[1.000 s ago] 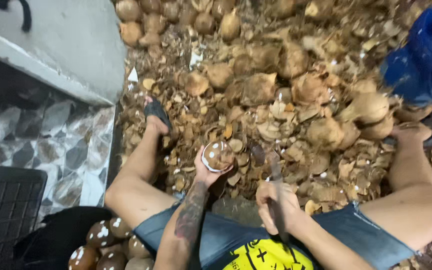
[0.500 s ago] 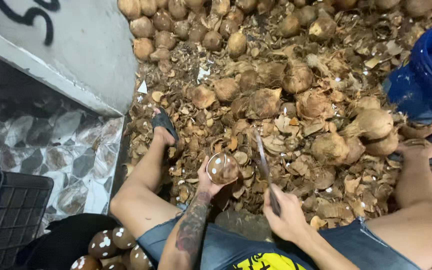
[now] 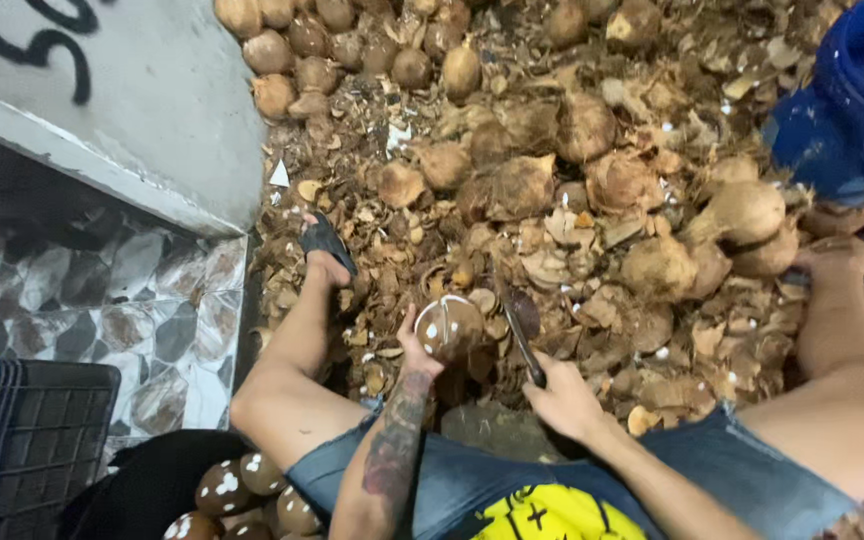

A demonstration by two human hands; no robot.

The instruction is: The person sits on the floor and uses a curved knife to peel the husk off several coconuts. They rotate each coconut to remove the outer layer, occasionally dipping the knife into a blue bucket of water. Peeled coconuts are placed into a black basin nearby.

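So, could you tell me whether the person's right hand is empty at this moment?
No, the right hand grips a knife whose blade angles up beside the coconut held in the left hand.

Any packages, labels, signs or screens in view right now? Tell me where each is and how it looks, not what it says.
No packages, labels or screens in view.
Painted marking: top left, black curved brush strokes on the grey concrete wall.
Shirt print: bottom centre, black marks on the person's yellow shirt.
For bearings: the left hand holds a shelled coconut; the right hand holds a knife.
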